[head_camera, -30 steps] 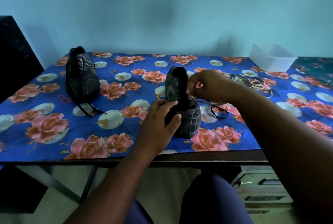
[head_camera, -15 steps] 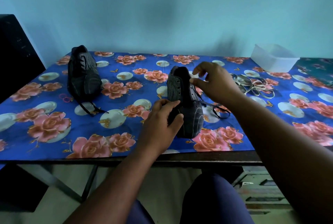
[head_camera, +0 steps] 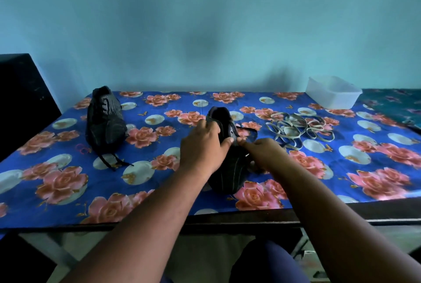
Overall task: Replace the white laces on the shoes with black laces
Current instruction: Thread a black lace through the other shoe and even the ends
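Head view: near shoe sits toe toward the front edge of the surface, on the floral cloth. Left hand grips its upper from the left, fingers curled over the tongue area, thumb on top. Right hand just beside it on the shoe's right, fingertips pinching the black lace, which loops out to the right. Second shoe stands far left, black-laced, lace ends trailing forward. White laces lie in a loose pile right of the near shoe. Clear tub at back right.
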{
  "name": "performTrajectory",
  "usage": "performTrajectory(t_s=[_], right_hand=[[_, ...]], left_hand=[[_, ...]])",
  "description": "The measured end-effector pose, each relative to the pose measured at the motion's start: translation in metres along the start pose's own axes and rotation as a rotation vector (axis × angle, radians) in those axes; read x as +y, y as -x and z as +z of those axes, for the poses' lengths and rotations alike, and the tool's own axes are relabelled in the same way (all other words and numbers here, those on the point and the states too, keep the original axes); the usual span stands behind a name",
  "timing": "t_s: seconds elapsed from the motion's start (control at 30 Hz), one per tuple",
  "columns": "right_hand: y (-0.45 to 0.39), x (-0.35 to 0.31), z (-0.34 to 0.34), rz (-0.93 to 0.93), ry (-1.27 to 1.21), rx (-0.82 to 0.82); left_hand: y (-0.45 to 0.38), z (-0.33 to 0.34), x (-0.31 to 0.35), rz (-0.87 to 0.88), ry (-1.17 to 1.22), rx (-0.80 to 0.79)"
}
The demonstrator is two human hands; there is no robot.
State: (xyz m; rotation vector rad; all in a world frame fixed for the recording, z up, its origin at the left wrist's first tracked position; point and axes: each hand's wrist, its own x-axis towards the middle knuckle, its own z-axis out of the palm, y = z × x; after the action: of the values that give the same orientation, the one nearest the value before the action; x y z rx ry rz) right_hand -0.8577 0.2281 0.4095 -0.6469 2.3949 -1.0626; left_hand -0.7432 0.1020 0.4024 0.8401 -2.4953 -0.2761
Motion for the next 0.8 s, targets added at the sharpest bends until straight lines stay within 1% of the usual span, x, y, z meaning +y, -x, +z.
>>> performTrajectory(t_s=[0.07, 0.13, 0.23, 0.3, 0.4, 0.43, 0.47, 0.57, 0.63, 0.7, 0.8], right_hand=[[0.001, -0.001, 0.002, 0.011, -0.095, 0.0], [0.001, 0.0, 0.004, -0.004, -0.149, 0.021], [0.0, -0.001, 0.008, -0.057, -0.132, 0.095], [-0.001, 0.0, 0.01, -0.057, -0.187, 0.132], [-0.002, -0.001, 0.006, -0.114, -0.278, 0.165], [0.0, -0.003, 0.003, -0.131, -0.351, 0.144], [0.002, -0.006, -0.002, -0.153, -0.423, 0.121], [0.01, -0.023, -0.019, -0.243, -0.568, 0.045], [0.019, -0.042, -0.034, -0.304, -0.586, 0.023], [0.029, -0.065, -0.05, -0.361, -0.539, 0.028], [0.053, -0.103, -0.076, -0.432, -0.5, 0.038]], left_hand=[[-0.004, 0.002, 0.003, 0.04, 0.01, 0.013], [-0.009, 0.004, 0.004, 0.072, 0.005, -0.029], [-0.018, 0.001, 0.007, 0.022, 0.019, -0.081], [-0.023, -0.003, 0.01, 0.009, 0.04, -0.047], [-0.029, -0.009, 0.016, -0.006, 0.101, 0.046], [-0.031, -0.012, 0.017, -0.032, 0.185, 0.033], [-0.033, -0.017, 0.019, -0.079, 0.328, -0.005], [-0.033, -0.044, 0.024, -0.243, 0.908, -0.182], [-0.031, -0.068, 0.03, -0.253, 1.14, -0.255], [-0.032, -0.093, 0.036, -0.196, 1.242, -0.282], [-0.037, -0.13, 0.047, -0.099, 1.264, -0.237]])
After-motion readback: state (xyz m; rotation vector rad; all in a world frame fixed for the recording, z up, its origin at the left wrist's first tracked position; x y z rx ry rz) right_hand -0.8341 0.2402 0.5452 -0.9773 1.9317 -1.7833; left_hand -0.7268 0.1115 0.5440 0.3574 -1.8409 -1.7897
